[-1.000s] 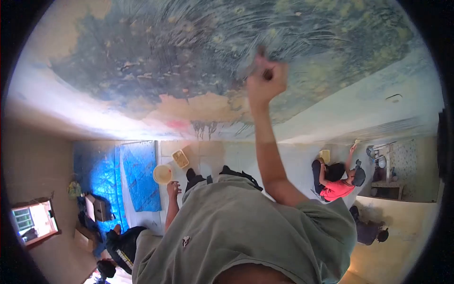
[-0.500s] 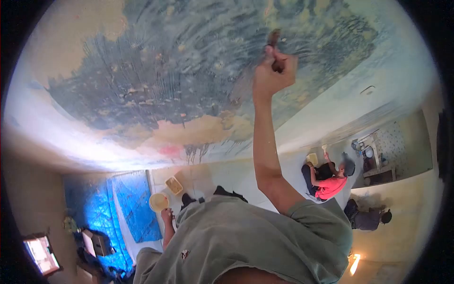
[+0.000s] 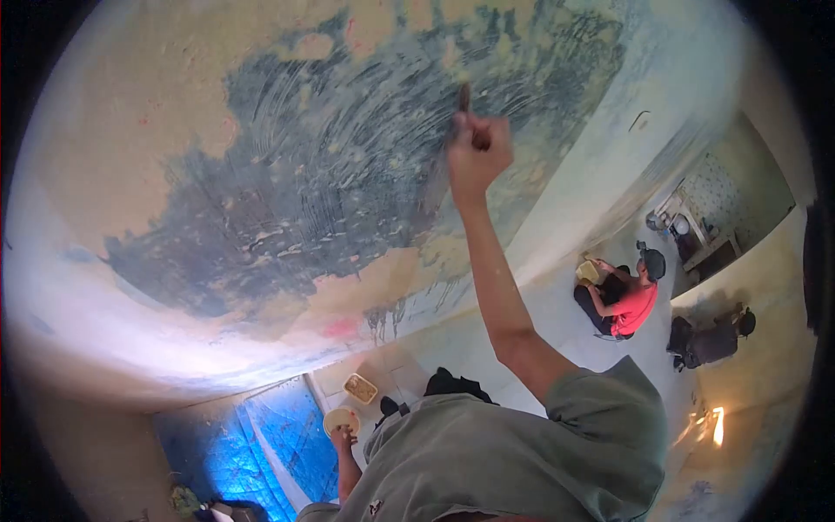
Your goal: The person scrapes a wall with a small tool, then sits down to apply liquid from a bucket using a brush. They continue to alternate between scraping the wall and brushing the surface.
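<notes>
My right hand [image 3: 480,161] is raised against the wall [image 3: 348,148], closed around a slim dark paintbrush [image 3: 464,98]. Motion smears the brush, so its tip does not show clearly. A dark, wet-looking patch with curved stroke marks surrounds it. Low on the left, my left hand [image 3: 345,437] grips a round cream tub [image 3: 337,418] at its rim. What the tub contains is hard to make out.
A rectangular tub [image 3: 359,388] stands on the floor past my feet. Blue sheeting [image 3: 252,444] lies at lower left. A person in a red top [image 3: 633,309] sits on the right with a yellowish tub [image 3: 589,273]; another person in dark clothes [image 3: 711,341] is beyond.
My view has shifted, so the wall patch and the floor sit differently in it. The right hand with the paintbrush appears lower and further left. The left hand still has the tub.
</notes>
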The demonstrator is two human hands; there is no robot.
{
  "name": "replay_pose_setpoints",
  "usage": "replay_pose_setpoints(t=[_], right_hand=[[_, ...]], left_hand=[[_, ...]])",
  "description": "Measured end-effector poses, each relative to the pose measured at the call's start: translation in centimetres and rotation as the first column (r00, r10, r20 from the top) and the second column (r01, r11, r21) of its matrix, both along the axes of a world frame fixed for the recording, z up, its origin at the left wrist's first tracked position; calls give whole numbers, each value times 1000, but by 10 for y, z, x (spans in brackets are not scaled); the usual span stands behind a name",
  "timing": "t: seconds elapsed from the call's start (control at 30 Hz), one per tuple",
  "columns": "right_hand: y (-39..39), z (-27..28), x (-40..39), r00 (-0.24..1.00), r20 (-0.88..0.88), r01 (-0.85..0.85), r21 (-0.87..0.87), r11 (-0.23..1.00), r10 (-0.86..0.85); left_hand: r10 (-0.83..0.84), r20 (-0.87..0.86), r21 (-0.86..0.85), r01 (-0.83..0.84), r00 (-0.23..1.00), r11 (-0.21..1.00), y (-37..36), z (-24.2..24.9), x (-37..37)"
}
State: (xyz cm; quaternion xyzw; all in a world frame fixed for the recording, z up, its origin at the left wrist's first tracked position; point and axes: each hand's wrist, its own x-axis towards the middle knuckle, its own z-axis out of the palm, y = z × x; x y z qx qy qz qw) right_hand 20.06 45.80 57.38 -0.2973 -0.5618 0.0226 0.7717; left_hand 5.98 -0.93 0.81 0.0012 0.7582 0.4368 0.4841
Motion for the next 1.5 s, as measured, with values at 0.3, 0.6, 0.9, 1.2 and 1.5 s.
replay_pose_setpoints(t=[0.3,0.6,0.9,1.2,1.5], right_hand=[[7,-69,7,999,48,6,11,1000,-7],[-15,-100,0,996,-46,-77,-166,983,70],[-14,2,-22,998,55,-6,70,998,3],[-44,-73,-41,968,171,-163,-114,980,181],[-36,-140,-22,977,185,-74,-162,984,104]], left_hand=[[172,84,-39,-170,981,985,-24,6,14],[19,-103,-35,-23,995,999,-14,1,29],[-48,-7,-24,48,999,999,24,-3,14],[43,-14,26,-42,999,999,20,-2,22],[144,29,32,-145,989,989,-30,-4,27]])
